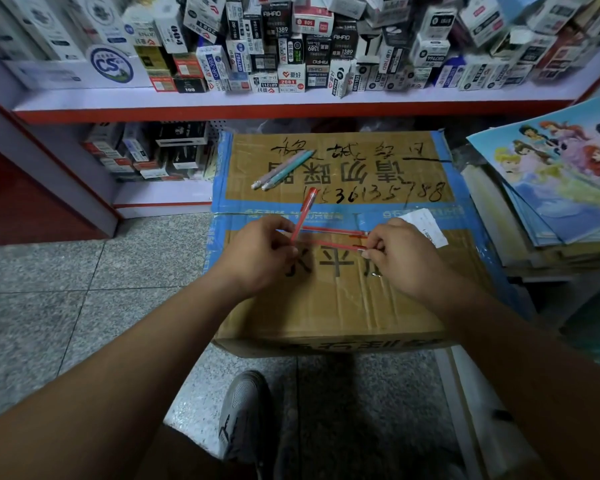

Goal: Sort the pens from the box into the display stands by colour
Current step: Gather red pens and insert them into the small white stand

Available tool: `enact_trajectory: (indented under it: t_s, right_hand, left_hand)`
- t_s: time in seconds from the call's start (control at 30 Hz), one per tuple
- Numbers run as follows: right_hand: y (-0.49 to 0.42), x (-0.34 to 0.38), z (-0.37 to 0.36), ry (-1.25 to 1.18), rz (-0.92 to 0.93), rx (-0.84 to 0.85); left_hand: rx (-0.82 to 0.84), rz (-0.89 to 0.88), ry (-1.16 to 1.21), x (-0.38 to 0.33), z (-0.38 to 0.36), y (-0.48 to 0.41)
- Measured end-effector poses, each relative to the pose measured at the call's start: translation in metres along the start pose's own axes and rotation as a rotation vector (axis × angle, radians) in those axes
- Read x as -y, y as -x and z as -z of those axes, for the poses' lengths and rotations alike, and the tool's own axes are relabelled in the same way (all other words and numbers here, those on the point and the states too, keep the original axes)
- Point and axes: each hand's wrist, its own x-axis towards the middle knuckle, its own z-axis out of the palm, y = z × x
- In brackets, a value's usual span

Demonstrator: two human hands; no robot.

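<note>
Three red pens sit between the hands, above the taped top of a closed cardboard carton [326, 306]. The left hand [257, 258] has its grip closed on the lower end of the tilted red pen [307, 209], whose cap end points up and away. The right hand [402, 261] has its grip pinched on the right end of the nearer red pen [333, 244]. The farther red pen [333, 231] lies level just beyond it. Whether the fingers also hold that one, or whether the left hand holds the left ends of the two level pens, I cannot tell.

Further back on the carton lie a lilac pen [276, 169] and a teal pen [290, 169], side by side and touching, well apart from the red ones. A white paper slip [426, 226] sits by the right hand. No display stand shows plainly — only a shelf [222, 98] crowded with small stationery boxes.

These pens look light, stiff and smooth, so several held together may roll or fan out of line. They are probably best bunched parallel and held around the middle of the barrels, caps all one way — a pinch at the very tip gives little control.
</note>
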Motion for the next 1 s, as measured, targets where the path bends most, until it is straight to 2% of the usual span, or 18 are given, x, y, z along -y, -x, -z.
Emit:
enact_trajectory:
  t_s: [0.1,0.17,0.27,0.4,0.53,0.6,0.67,0.77,0.83,0.9,1.0]
  right_hand:
    - [0.005,0.004,0.006,0.091,0.096,0.106]
    - [0.011,0.008,0.014,0.057,0.137,0.143]
    - [0.021,0.015,0.026,-0.158,0.118,0.172]
    - [0.021,0.024,0.034,-0.502,0.04,0.041]
    - [0.011,0.03,0.028,-0.747,-0.065,-0.051]
    - [0.004,0.023,0.019,-0.704,-0.133,-0.132]
    - [-0.007,0.011,0.009,-0.49,-0.154,-0.187]
    - [-0.019,-0.002,-0.003,-0.187,-0.131,-0.126]
    - [-0.022,-0.004,-0.009,-0.071,-0.116,-0.057]
    - [-0.021,0.0,-0.01,-0.071,-0.124,-0.051]
    - [-0.007,0.005,-0.003,-0.158,-0.157,-0.127]
  left_hand:
    - [-0.045,-0.049,-0.061,-0.001,-0.002,-0.002]
    - [-0.07,-0.077,-0.038,-0.005,-0.003,-0.001]
    - [0.011,-0.093,-0.063,-0.01,-0.002,0.003]
    - [0.235,-0.125,-0.076,-0.013,-0.003,0.009]
    - [0.26,-0.015,0.118,-0.015,-0.004,0.017]
    - [0.225,0.053,0.249,-0.016,-0.004,0.018]
    - [0.191,0.085,0.338,-0.017,-0.003,0.018]
    - [0.182,0.1,0.39,-0.018,-0.002,0.018]
    - [0.187,0.092,0.384,-0.019,-0.002,0.017]
    - [0.184,0.085,0.357,-0.019,-0.002,0.015]
    - [0.191,0.072,0.314,-0.027,-0.005,0.013]
